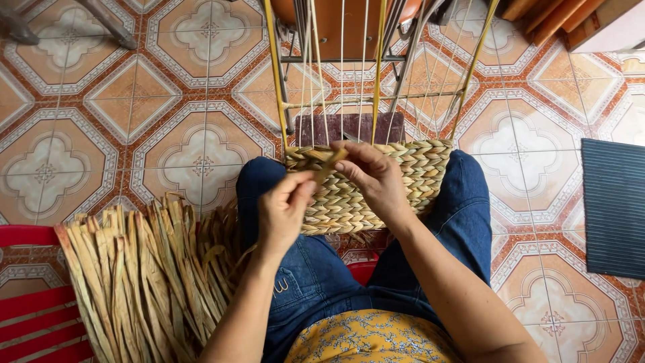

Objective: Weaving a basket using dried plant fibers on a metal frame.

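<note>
Floor: patterned tiles (195, 144) in orange, white and brown spread out on every side of the hands, under the seated person's knees.
Mat: a dark ribbed mat (613, 205) lies on the tiles well off to the right of the right hand.
Bundle: a thick sheaf of dried straw strips (144, 279) rests on a red slatted seat (33, 316), below and to the left of the left hand.
Frame: yellow uprights with pale strings (342, 81) rise just beyond both hands.
Woven panel: a braided straw band (416, 175) sits across the lap in blue jeans, directly under and behind the hands, its top edge at the foot of the strings.
Strand: a flat straw strip (330, 163) runs between the two hands.
Left hand (282, 212): fingers closed in a narrow pinch on the strand's lower end.
Right hand (376, 178): fingers curled, holding the strand's upper end against the woven panel.
</note>
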